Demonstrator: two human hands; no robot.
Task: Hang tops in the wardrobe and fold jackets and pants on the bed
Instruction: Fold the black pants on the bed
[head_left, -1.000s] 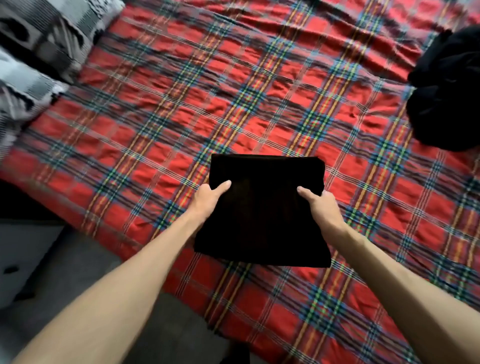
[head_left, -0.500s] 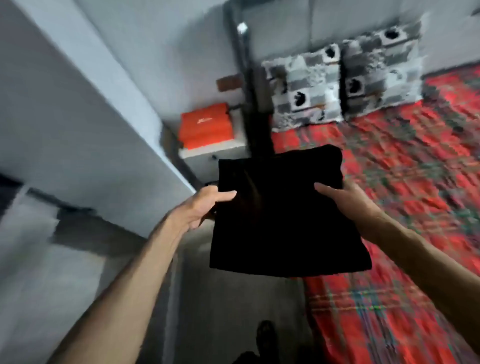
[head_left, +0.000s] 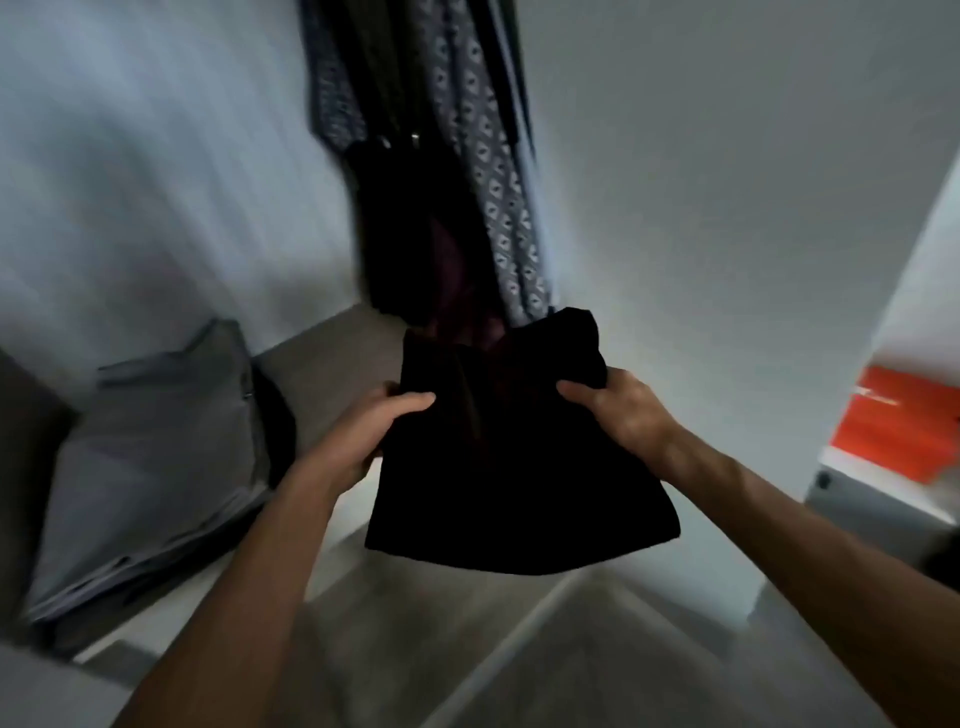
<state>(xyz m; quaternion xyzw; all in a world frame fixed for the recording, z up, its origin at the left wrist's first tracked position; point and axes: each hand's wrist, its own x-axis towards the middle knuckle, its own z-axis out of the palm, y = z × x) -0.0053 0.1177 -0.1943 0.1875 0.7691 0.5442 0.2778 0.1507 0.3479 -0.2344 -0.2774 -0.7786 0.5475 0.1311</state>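
Where the folded black garment (head_left: 519, 467) is: in the air between both hands, in front of the open wardrobe (head_left: 701, 234), resting on nothing.
Left hand (head_left: 374, 431): grips the garment's left edge, thumb on top, fingers curled underneath.
Right hand (head_left: 618, 415): grips the upper right edge the same way; the cloth bunches up just beyond it.
Risk of unfolding: the near half hangs below the hands without support. If either grip slackens or the hands tilt, the layers would likely slide apart and the fold be lost.
Risk of snagging: the hanging clothes (head_left: 498, 218) reach down to just beyond the garment's far edge. Pushed straight in, that edge could catch them and crumple.
Risk at setting down: the grey folded pile (head_left: 150, 467) slopes, so a garment laid on it might slip off.
What stands in the way: the grey pile fills the left of the wardrobe floor (head_left: 317, 358), with something dark tucked against its right side. A bare strip shows between the pile and the hanging clothes.
Orange box (head_left: 893, 421): far right, past the wardrobe's side, well apart and no obstacle.
Sharpness: the view is smeared, so fine detail cannot be told.
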